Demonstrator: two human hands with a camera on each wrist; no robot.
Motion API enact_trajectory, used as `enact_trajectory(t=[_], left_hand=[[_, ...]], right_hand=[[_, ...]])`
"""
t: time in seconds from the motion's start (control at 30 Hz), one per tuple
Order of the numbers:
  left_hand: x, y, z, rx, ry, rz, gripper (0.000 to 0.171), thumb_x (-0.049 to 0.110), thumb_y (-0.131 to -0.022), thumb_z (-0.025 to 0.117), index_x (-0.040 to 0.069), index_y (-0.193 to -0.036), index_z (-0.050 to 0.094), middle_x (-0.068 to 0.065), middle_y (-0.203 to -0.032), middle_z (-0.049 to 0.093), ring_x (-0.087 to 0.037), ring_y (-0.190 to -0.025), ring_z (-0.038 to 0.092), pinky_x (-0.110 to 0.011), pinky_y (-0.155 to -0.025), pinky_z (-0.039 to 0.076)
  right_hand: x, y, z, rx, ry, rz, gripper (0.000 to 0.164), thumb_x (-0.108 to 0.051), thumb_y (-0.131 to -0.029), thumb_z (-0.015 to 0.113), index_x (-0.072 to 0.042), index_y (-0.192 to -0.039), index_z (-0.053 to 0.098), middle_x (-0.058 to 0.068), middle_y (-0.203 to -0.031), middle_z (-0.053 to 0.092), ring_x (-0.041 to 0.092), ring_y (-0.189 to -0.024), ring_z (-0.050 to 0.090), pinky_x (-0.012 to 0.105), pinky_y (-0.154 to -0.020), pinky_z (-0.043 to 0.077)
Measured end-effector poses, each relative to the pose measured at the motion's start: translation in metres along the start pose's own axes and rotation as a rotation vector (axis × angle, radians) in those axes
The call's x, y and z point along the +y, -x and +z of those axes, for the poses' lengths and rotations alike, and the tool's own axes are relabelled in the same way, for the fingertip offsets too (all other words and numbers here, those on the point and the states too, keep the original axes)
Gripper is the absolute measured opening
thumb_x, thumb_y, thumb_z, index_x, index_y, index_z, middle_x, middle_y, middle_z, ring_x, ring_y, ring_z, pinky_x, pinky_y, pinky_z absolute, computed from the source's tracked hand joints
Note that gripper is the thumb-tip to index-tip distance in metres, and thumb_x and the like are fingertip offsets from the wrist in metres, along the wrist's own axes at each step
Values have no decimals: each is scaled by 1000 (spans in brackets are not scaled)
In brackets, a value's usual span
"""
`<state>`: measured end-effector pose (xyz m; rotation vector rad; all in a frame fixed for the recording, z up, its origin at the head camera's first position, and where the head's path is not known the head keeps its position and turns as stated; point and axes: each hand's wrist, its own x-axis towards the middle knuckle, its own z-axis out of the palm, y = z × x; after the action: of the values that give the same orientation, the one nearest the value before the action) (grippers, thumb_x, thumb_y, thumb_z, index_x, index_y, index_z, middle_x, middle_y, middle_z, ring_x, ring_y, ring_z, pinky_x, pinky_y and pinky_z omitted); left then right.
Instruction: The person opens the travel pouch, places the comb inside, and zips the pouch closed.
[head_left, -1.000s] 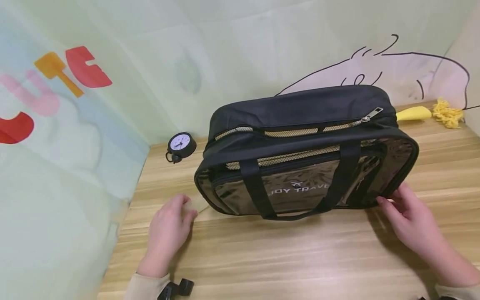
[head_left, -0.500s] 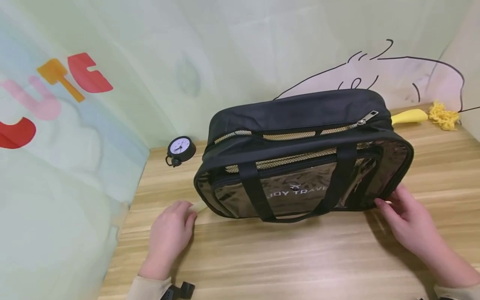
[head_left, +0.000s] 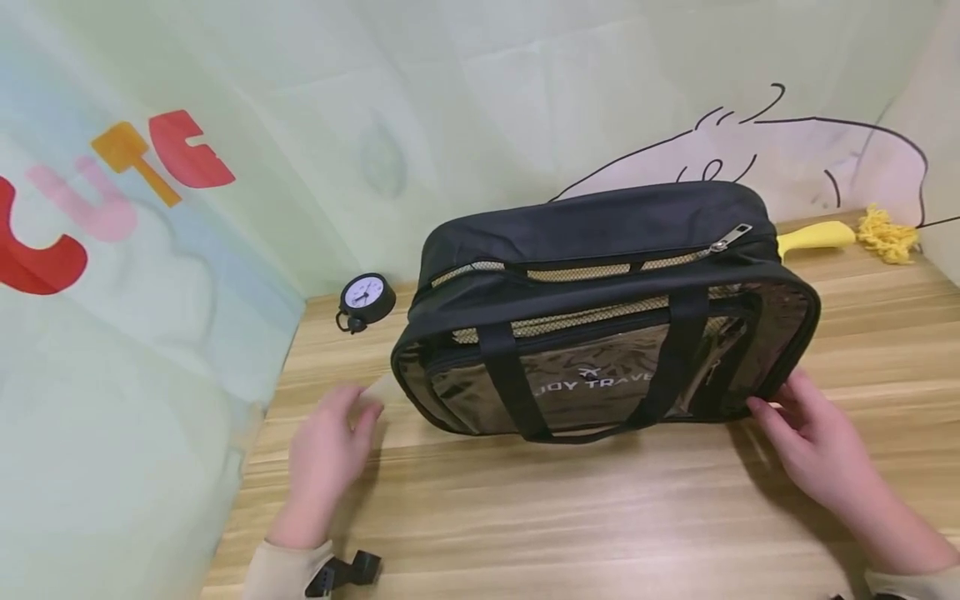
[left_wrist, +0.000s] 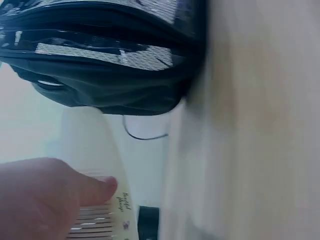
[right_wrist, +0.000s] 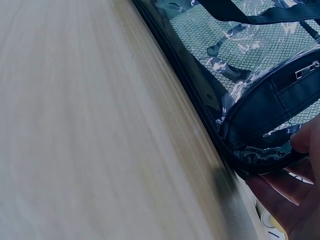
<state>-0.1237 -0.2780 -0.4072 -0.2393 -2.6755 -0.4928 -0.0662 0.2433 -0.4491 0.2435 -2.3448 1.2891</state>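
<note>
A black travel bag (head_left: 600, 308) with clear panels and strap handles stands on the wooden table (head_left: 570, 517). Its top zipper is partly undone, and a beige mesh-like material shows inside. At the bag's left, my left hand (head_left: 326, 450) grips a cream comb (left_wrist: 95, 145). Small writing and fine teeth show on the comb in the left wrist view. In the head view, my fingers and the bag hide most of it. My right hand (head_left: 821, 442) pinches the bag's lower right corner, thumb on the front (right_wrist: 302, 140) and fingers behind.
A small black alarm clock (head_left: 366, 300) sits at the back left. Behind the bag's right side, a yellow handle (head_left: 817, 237) sticks out beside yellow yarn-like strands (head_left: 887, 236). A printed cloth (head_left: 480, 108) borders the table at the back and left.
My left hand has drawn slightly left and upward, and more of the comb shows beside the bag. The right hand keeps its hold on the corner. The camera view has shifted a little.
</note>
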Motion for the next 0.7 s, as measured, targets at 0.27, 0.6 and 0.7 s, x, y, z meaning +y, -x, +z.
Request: enact_trajectory(t=[0.27,0.6,0.7], left_hand=[[33,-29,-29,303,240,-28,12,2,-93,74,-4,-100,66,-21,-96,70,-36,-85,66,-36,-73,44],[102,-76,-60,477,550,42,9,11,-93,78,5,-100,78,-6,-90,69,-9,-81,54,-20,-74,41],[123,-89,-69,512,593,116,9,12,-92,79,7,-100,80,-6,-89,71,-12,-83,59,-23,-77,45]], right_hand=[[4,-1,1,11,5,8,47,20,-87,64,6,-131,58,-39,-110,58,-23,-99,57,1,-80,45],[3,-2,0,1,5,4,45,19,-89,64,5,-132,57,-38,-111,59,-22,-99,58,1,-80,46],[0,-1,0,-5,16,-12,46,18,-89,64,5,-133,57,-39,-113,58,-22,-100,57,1,-80,46]])
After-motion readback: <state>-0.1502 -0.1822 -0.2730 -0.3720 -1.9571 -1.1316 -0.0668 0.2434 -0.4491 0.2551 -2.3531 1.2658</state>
